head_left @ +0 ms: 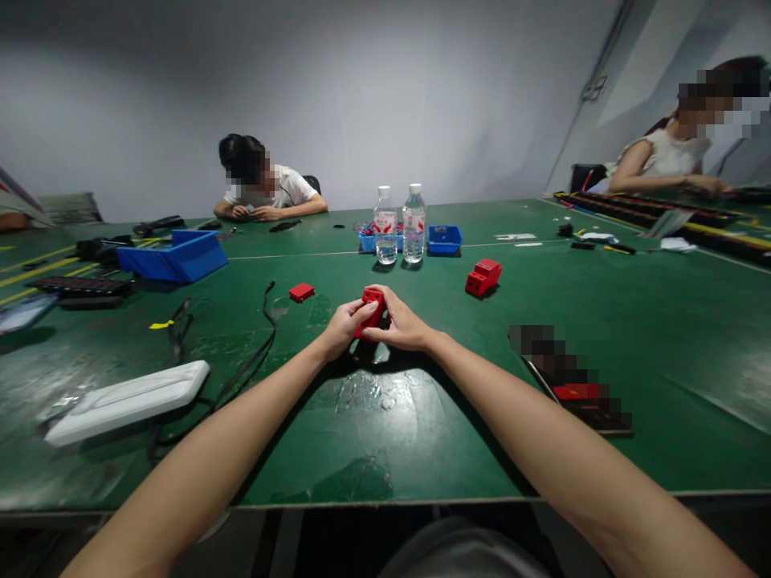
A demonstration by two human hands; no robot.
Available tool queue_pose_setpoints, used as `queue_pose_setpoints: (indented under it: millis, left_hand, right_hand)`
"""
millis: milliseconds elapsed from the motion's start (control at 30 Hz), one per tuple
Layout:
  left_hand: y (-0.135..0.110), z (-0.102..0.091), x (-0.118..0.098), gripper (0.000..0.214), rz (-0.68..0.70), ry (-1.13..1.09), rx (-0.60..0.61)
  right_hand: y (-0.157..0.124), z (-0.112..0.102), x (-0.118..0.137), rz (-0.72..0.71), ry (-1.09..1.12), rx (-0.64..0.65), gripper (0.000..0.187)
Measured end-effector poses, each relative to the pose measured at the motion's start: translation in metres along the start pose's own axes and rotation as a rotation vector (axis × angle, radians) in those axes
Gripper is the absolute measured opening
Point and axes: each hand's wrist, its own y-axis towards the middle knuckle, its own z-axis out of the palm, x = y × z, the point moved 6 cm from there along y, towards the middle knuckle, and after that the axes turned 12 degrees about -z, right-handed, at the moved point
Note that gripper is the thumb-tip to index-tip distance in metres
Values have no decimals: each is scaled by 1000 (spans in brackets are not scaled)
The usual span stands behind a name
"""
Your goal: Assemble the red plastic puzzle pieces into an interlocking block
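Note:
Between my two hands is a small red plastic housing [372,309] with dark holes in its upper face. My left hand [345,327] grips it from the left, thumb laid across the front. From the right, my right hand [402,321] wraps round it, fingers over the top and thumb near its lower edge. My fingers hide part of the housing. Farther right on the green table lies another red housing [483,278] with holes in its front. A flat red piece [302,292] lies to the left of my hands.
Two water bottles [414,225] stand beyond my hands, near a small blue bin [445,240]. Left are a larger blue bin [173,257], a white elongated device [129,401] and a black cable [253,357]. A phone-like slab [578,393] lies right. Two people sit across the table.

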Motion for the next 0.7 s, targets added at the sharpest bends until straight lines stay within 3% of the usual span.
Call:
queue_pose_setpoints:
  millis: [133,233,400,500,567,633,700]
  left_hand:
    - [-1,1,-5,51,40,89,-19]
    - [-4,2,-10,51,86,285,-50]
    - [-12,-7,-29,54,277,876,-322]
    - [-12,-27,-37,59,292,1023,-531]
    - [-13,-45,-41,50,286,1148,-717]
    - [-11,-64,-39,52,205,1268,-860]
    - [-6,-83,-30,64,56,1361,-885]
  right_hand:
    - [1,0,0,-3,14,-10,76]
    - [3,1,-2,31,44,-13,72]
    - [4,1,-5,120,64,1,65]
    - [1,0,-7,194,17,30,62]
    - [0,0,-8,225,4,54,60]
    - [-1,1,-9,235,6,65,60]
    - [-1,2,-9,249,12,69,61]
